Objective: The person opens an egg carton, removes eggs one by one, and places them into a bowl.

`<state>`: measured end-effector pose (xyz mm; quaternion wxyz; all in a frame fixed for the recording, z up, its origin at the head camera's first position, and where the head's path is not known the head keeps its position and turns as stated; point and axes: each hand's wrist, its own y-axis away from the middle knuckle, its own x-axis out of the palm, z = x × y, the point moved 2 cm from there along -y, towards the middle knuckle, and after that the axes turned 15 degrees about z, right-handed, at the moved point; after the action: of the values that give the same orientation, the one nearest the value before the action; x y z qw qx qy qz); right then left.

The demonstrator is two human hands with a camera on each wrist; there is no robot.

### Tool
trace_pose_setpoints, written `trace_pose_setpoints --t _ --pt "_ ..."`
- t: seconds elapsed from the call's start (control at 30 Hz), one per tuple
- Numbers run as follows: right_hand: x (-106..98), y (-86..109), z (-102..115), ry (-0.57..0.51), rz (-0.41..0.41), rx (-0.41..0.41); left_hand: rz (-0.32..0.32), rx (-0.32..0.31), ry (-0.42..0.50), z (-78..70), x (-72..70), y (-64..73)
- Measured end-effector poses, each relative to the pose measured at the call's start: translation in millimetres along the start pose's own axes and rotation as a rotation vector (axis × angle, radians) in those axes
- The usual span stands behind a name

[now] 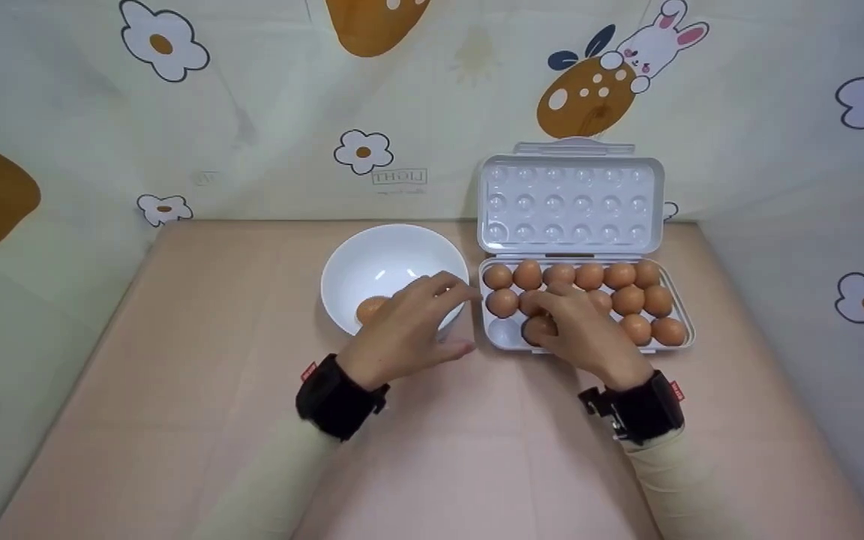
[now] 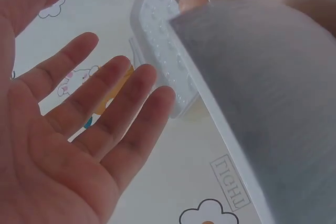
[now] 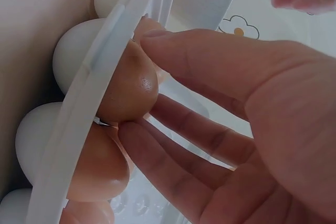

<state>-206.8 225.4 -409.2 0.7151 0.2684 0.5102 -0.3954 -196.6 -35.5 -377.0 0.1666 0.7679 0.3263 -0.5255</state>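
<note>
My right hand (image 1: 586,330) has its thumb and fingers about a brown egg (image 3: 131,85) in the front row of a white plastic egg carton (image 1: 493,346). That egg still sits in its hollow. My left hand (image 1: 411,330) is held over the near right side of a white bowl (image 1: 342,259), fingers spread and holding nothing. Inside the bowl lies a brown egg (image 1: 369,308), partly covered by the left hand in the head view. Several more brown eggs (image 1: 628,300) fill the carton's rows, some hidden behind the right hand. A bare hollow (image 1: 503,331) shows at the front left corner.
The carton's lid (image 1: 571,202) stands open at the back, near the patterned curtain (image 1: 267,112). A pinkish-beige cloth covers the table (image 1: 199,360). The bowl stands just left of the carton, with a narrow gap between them.
</note>
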Motion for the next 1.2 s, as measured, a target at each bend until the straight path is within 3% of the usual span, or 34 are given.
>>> trace_pose_setpoints --t 0.2,0.33,0.57,0.87,1.2 --pt "4 -3.4 3 0.028 -0.005 0.031 0.028 -0.017 0.001 -2.6 6.9 -3.7" --pt "8 -5.9 4 0.047 -0.015 0.064 0.019 -0.040 0.012 -0.8 11.4 -2.8" --pt "12 -5.7 6 0.090 -0.018 0.110 0.005 -0.027 0.014 2.4 17.8 -4.9" --pt "11 -8.7 6 0.147 -0.036 0.037 0.004 -0.032 0.043 6.9 19.8 -6.5" --pt "-11 -1.2 6 0.020 -0.127 -0.024 -0.078 -0.018 0.072 11.8 15.8 -7.2"
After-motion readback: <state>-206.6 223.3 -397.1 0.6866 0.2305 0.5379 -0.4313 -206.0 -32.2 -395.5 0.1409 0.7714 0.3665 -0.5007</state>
